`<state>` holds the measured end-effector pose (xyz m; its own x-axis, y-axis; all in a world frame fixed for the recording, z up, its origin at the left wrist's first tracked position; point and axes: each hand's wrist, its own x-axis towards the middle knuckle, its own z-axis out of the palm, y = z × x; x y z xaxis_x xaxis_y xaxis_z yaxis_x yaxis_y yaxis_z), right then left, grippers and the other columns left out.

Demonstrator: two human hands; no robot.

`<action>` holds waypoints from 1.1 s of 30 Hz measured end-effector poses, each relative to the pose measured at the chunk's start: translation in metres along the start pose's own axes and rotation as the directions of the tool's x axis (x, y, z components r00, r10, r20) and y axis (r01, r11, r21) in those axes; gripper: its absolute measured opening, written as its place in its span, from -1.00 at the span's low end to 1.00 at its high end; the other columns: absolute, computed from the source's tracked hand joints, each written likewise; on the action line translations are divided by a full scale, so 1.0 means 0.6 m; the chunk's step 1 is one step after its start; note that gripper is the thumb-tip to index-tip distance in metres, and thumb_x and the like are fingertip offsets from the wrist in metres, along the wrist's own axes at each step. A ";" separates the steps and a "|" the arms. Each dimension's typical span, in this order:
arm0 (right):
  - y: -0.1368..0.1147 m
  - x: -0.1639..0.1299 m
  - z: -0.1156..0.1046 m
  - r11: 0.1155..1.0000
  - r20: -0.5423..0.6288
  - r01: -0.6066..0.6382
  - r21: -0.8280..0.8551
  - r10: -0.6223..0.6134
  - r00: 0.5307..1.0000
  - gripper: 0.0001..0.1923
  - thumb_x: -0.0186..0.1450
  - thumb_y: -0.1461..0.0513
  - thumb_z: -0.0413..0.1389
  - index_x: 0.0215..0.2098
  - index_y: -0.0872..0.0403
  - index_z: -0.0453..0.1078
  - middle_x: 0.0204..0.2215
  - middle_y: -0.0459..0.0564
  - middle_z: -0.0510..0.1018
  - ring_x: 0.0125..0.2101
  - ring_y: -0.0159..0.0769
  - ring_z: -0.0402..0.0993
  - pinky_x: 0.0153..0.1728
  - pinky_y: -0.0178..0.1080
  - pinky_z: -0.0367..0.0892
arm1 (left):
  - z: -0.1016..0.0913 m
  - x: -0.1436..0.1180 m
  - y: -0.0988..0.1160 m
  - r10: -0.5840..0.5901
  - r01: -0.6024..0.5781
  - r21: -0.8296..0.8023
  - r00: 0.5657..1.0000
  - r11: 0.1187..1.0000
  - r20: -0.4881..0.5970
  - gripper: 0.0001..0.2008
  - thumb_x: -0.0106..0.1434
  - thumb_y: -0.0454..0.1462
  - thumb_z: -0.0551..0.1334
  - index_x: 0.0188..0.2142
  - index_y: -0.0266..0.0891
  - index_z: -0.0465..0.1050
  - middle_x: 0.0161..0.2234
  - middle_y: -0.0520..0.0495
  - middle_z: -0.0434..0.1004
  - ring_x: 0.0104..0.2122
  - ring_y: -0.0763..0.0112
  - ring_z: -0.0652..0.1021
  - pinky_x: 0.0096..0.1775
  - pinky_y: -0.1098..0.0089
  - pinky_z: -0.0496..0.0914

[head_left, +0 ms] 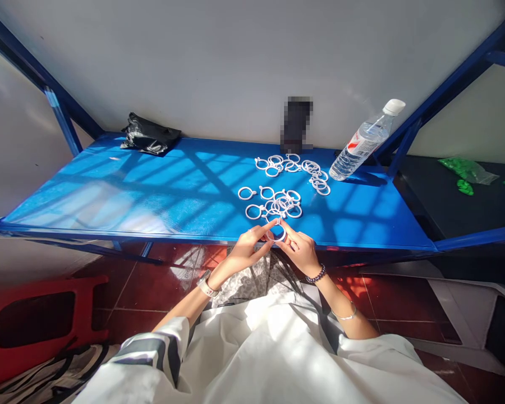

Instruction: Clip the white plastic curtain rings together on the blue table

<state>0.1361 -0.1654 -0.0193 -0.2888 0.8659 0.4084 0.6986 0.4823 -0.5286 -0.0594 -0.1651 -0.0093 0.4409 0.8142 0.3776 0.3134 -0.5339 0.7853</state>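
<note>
A white curtain ring (284, 233) is held between my two hands at the front edge of the blue table. The fingers of my left hand (251, 243) close on its left side. Opposite, my right hand (298, 246) pinches its right side and top, where the fingertips of both hands meet. Just beyond my fingers lies a loose cluster of similar white rings (283, 202), several of them overlapping. A second group of rings (274, 164) sits farther back, and a third pile (317, 177) lies to its right. Small eyelets stick out from the rings.
On the blue table (185, 207), a clear water bottle (356, 147) stands at the back right. A black plastic bag (149, 134) lies at the back left, and a blurred dark object (295, 124) leans on the wall. A red stool (84, 314) is at lower left.
</note>
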 end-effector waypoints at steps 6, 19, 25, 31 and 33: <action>-0.001 0.000 0.000 1.000 -0.013 0.013 0.003 -0.013 1.000 -0.46 0.37 -0.04 -0.01 0.19 0.07 0.34 -0.68 -0.12 0.46 -0.62 -0.36 0.32 -0.44 -0.32 0.26 | 0.001 0.000 -0.003 0.002 -0.002 -0.005 1.000 1.000 0.000 -0.48 0.38 -0.22 0.09 0.30 -0.11 0.07 -0.19 -0.05 0.51 -0.23 0.40 0.50 -0.10 0.35 0.39; -0.001 0.000 0.001 1.000 -0.032 0.025 0.002 -0.025 0.999 -0.43 0.37 -0.08 -0.04 0.18 0.08 0.35 -0.70 -0.13 0.44 -0.64 -0.40 0.27 -0.45 -0.33 0.23 | 0.000 0.001 0.001 0.010 -0.010 -0.004 1.000 1.000 0.000 -0.48 0.38 -0.22 0.08 0.31 -0.11 0.06 -0.21 -0.04 0.51 -0.25 0.42 0.49 -0.11 0.36 0.40; -0.002 0.000 0.000 1.000 -0.031 0.023 0.007 -0.022 0.999 -0.43 0.37 -0.06 -0.03 0.19 0.08 0.34 -0.70 -0.13 0.43 -0.64 -0.40 0.26 -0.46 -0.34 0.23 | 0.001 0.001 -0.002 0.021 -0.021 0.007 1.000 1.000 -0.006 -0.47 0.38 -0.22 0.08 0.31 -0.11 0.05 -0.22 -0.03 0.51 -0.25 0.42 0.49 -0.11 0.37 0.40; -0.002 0.000 0.001 1.000 -0.037 0.019 0.001 -0.019 0.999 -0.44 0.37 -0.07 -0.04 0.17 0.08 0.36 -0.69 -0.12 0.45 -0.64 -0.39 0.29 -0.45 -0.34 0.24 | 0.001 0.001 -0.002 0.027 -0.027 0.013 1.000 1.000 -0.010 -0.47 0.38 -0.23 0.09 0.31 -0.11 0.05 -0.21 -0.03 0.51 -0.26 0.43 0.49 -0.12 0.37 0.40; -0.002 0.000 0.002 1.000 -0.042 0.026 0.004 -0.026 0.999 -0.45 0.38 -0.05 -0.03 0.18 0.09 0.35 -0.69 -0.13 0.45 -0.64 -0.39 0.29 -0.44 -0.34 0.25 | 0.002 0.000 -0.003 0.029 -0.029 0.015 1.000 0.999 -0.010 -0.47 0.38 -0.23 0.09 0.31 -0.12 0.05 -0.21 -0.04 0.51 -0.26 0.43 0.49 -0.12 0.36 0.40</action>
<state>0.1345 -0.1660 -0.0194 -0.2789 0.8468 0.4529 0.6880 0.5052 -0.5210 -0.0590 -0.1642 -0.0109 0.4414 0.8006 0.4051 0.3128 -0.5605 0.7668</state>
